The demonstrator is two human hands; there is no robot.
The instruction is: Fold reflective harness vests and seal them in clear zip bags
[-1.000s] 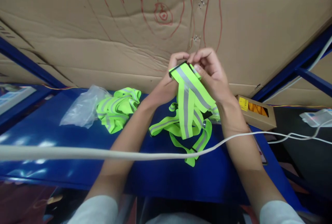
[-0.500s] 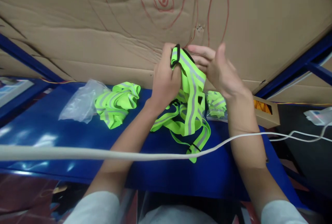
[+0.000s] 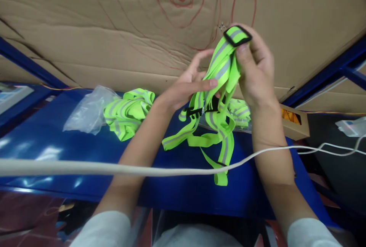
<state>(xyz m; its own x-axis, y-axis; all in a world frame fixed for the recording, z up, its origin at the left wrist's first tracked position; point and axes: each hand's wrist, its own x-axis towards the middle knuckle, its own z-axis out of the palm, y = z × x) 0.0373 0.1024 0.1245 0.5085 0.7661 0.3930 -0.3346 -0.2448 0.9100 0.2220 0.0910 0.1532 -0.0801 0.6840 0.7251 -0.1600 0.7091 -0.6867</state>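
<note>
A lime-green strap reflective vest [image 3: 224, 66] with grey stripes hangs in folds between my hands. My right hand [image 3: 256, 64] pinches its upper end beside a black rectangular slider buckle [image 3: 237, 36]. Lower down, my left hand [image 3: 188, 83] is around the folded straps, thumb across the front and index finger stretched out behind. Loose strap ends and black fittings dangle below, some reaching the blue table [image 3: 171, 186]. To the left lies another bundle of green reflective straps [image 3: 127, 113]. Behind my right wrist, a folded green strap bundle [image 3: 239, 113] in clear plastic is partly hidden.
A crumpled clear plastic bag [image 3: 87, 111] lies at the left. An open cardboard box [image 3: 301, 125] with orange contents stands at the right. A white cable [image 3: 120, 169] crosses in front of my forearms. A cardboard panel [image 3: 137, 18] with red drawn lines rises behind the table.
The vest's buckled end has passed from my left hand to my right, which has risen and closed on it. My left hand has moved down onto the hanging straps.
</note>
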